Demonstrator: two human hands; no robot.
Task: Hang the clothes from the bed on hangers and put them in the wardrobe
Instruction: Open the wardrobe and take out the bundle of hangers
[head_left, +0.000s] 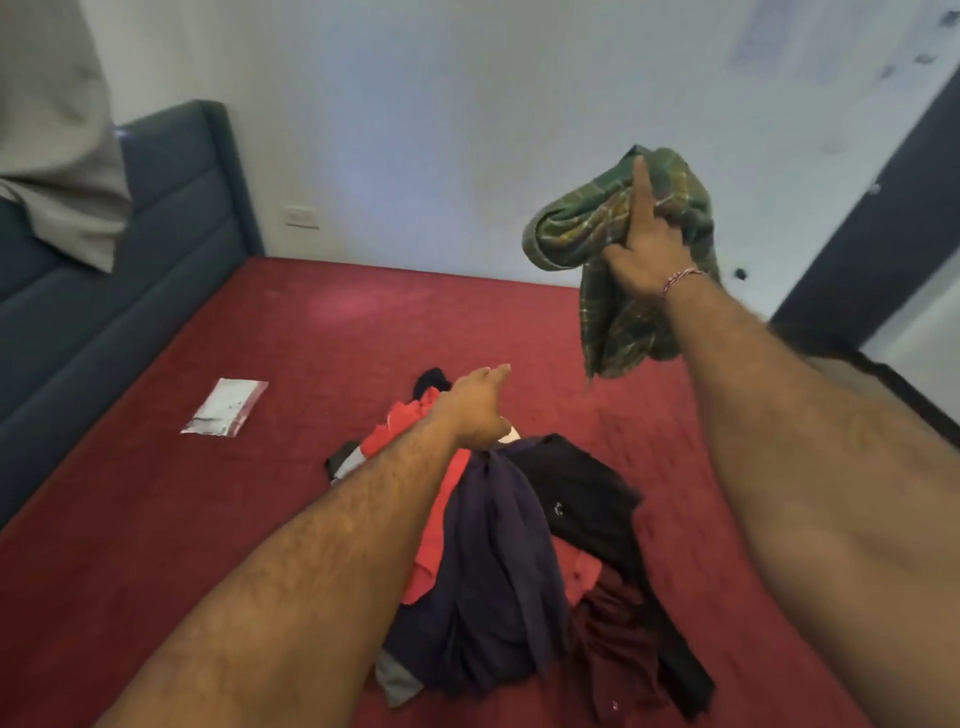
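Observation:
A heap of clothes lies on the red bed (208, 519): a red garment (441, 530), a black one (587, 488) and a maroon one (618, 639). My left hand (475, 410) grips the top of a dark navy garment (498, 571), which hangs from the fist over the heap. My right hand (644, 249) is raised above the bed's far right and holds a bunched green plaid shirt (613, 291), index finger pointing up across the cloth. No hanger or wardrobe is in view.
A small clear plastic bag (226, 408) lies on the bed to the left. A dark blue padded headboard (130, 249) runs along the left, with grey cloth (57, 145) draped over it. A white wall is behind; a dark doorframe (872, 228) stands at right.

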